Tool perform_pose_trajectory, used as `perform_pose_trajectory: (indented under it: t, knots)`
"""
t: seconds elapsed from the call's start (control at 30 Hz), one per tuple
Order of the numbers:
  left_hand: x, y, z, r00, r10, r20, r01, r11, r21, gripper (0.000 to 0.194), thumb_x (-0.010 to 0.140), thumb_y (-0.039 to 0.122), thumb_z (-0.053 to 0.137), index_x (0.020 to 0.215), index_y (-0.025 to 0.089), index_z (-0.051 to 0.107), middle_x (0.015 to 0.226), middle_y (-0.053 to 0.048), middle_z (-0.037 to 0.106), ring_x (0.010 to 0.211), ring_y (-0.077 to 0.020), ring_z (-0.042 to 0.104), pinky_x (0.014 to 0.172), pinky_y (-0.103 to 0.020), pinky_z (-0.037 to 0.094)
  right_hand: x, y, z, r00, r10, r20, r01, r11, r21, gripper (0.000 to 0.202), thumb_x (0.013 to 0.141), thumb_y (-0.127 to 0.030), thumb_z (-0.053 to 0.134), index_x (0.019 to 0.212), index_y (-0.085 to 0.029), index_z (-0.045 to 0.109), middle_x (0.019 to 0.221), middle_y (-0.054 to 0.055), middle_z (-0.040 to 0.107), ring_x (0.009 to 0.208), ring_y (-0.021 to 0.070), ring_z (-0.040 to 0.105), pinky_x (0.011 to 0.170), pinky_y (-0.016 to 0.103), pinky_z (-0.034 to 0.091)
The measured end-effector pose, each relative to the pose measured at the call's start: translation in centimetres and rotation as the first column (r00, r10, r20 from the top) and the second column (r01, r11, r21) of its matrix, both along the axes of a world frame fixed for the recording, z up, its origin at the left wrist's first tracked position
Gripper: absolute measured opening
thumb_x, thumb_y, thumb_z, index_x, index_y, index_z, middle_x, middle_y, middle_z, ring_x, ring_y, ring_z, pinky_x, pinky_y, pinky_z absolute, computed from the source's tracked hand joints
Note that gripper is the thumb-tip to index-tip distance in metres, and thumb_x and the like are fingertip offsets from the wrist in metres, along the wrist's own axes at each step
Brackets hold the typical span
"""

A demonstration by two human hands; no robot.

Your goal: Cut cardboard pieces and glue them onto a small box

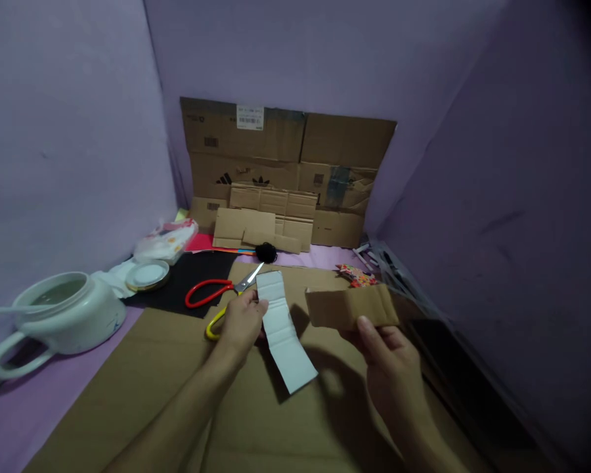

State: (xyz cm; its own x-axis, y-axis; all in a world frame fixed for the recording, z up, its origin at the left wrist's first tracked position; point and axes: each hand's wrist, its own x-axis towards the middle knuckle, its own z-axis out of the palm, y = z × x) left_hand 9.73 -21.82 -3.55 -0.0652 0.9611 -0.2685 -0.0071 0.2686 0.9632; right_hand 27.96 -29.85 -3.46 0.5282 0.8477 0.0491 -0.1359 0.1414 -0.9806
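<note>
My left hand (241,320) pinches the left edge of a white creased strip of card (284,328), which slants down toward me above the brown cardboard sheet (256,427). Between thumb and fingers, my right hand (391,358) grips a brown cardboard strip (349,307) with a fold near its middle. The two strips are apart. Just beyond my left hand lie scissors with red handles (209,293) and open blades. A yellow handle (215,325) shows partly behind that hand; the rest of it is hidden.
On the left stand a white pot (73,315) with a handle and a round lid (148,274), near black paper (182,299). Black thread (266,252) lies at the back, before leaning cardboard (246,226). A colourful patterned piece (357,275) sits at right, by a dark slab (453,355).
</note>
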Motion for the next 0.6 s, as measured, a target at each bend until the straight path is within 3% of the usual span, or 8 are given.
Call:
perform_pose_trajectory:
  t: [0.07,0.17,0.23,0.33,0.47,0.5,0.53,0.6]
  knots:
    - [0.2,-0.3,0.2,0.999,-0.035,0.026,0.035,0.999,-0.025,0.018,0.074,0.013,0.05,0.089,0.014,0.061,0.05,0.004,0.054,0.04,-0.0109,0.051,0.036,-0.019,0.044,0.1,0.1,1.0,0.91,0.086,-0.407,-0.085,0.996,0.021,0.028,0.051,-0.032,0.084,0.063,-0.017,0.064,0.059,-0.002,0.07,0.055,0.0137,0.066,0.061,0.026,0.055]
    - [0.9,-1.0,0.0,0.985,-0.153,0.075,0.159,0.984,-0.083,0.024,0.073,0.014,0.047,0.091,0.013,0.062,0.05,0.002,0.055,0.042,-0.0129,0.055,0.044,-0.025,0.05,0.2,0.1,2.1,0.675,0.128,-0.727,-0.201,0.979,-0.015,0.028,0.045,-0.016,0.086,0.063,-0.016,0.065,0.052,-0.003,0.069,0.049,0.0118,0.065,0.058,0.025,0.058]
    - [1.2,-1.2,-0.3,0.972,-0.225,0.069,0.232,0.966,-0.11,0.027,0.068,0.012,0.047,0.089,0.011,0.065,0.048,0.001,0.054,0.041,-0.0139,0.054,0.045,-0.028,0.05,0.3,0.2,2.1,0.58,0.108,-0.808,-0.269,0.961,-0.065,0.018,0.055,-0.01,0.08,0.064,-0.015,0.065,0.052,-0.001,0.069,0.048,0.0119,0.066,0.057,0.025,0.058]
    - [0.6,-0.8,-0.3,0.978,-0.207,-0.037,0.204,0.977,-0.064,0.031,0.068,0.016,0.049,0.094,0.009,0.065,0.053,-0.001,0.058,0.042,-0.0139,0.052,0.043,-0.025,0.045,0.5,0.6,1.3,0.541,0.093,-0.836,-0.364,0.922,-0.133,0.011,0.073,-0.006,0.065,0.064,-0.013,0.064,0.054,0.003,0.071,0.048,0.0123,0.067,0.054,0.024,0.058]
    - [-1.3,-1.0,1.4,0.973,-0.133,-0.189,0.166,0.971,0.174,0.041,0.076,0.034,0.053,0.113,0.019,0.061,0.098,-0.005,0.067,0.069,-0.0152,0.06,0.063,-0.026,0.048,0.4,0.9,0.8,0.528,0.096,-0.844,-0.413,0.897,-0.156,0.021,0.082,-0.006,0.056,0.063,-0.011,0.063,0.052,0.005,0.07,0.047,0.0138,0.068,0.051,0.023,0.058]
    - [-1.7,-1.5,1.9,0.954,-0.182,-0.238,0.241,0.939,0.246,0.042,0.076,0.038,0.056,0.115,0.022,0.061,0.109,-0.004,0.065,0.078,-0.0172,0.061,0.07,-0.027,0.048,0.3,0.9,0.9,0.521,0.1,-0.848,-0.418,0.896,-0.151,0.021,0.082,-0.007,0.056,0.064,-0.011,0.064,0.052,0.005,0.07,0.047,0.0137,0.068,0.051,0.023,0.058]
    - [-1.9,-2.0,2.3,0.857,-0.277,-0.435,0.438,0.836,0.331,0.049,0.076,0.04,0.059,0.122,0.024,0.057,0.12,-0.005,0.061,0.088,-0.0203,0.06,0.077,-0.03,0.047,0.1,0.7,1.1,0.514,0.104,-0.851,-0.421,0.895,-0.145,0.019,0.083,-0.008,0.057,0.065,-0.011,0.064,0.053,0.005,0.07,0.047,0.0135,0.068,0.051,0.023,0.058]
    - [-1.9,-3.1,2.8,0.685,-0.254,-0.683,0.626,0.684,0.374,0.064,0.069,0.04,0.069,0.128,0.023,0.051,0.128,-0.006,0.057,0.106,-0.0263,0.056,0.09,-0.035,0.043,-0.2,0.2,1.3,0.503,0.112,-0.857,-0.423,0.897,-0.131,0.018,0.082,-0.01,0.059,0.065,-0.011,0.065,0.054,0.005,0.07,0.047,0.0131,0.068,0.053,0.023,0.058]
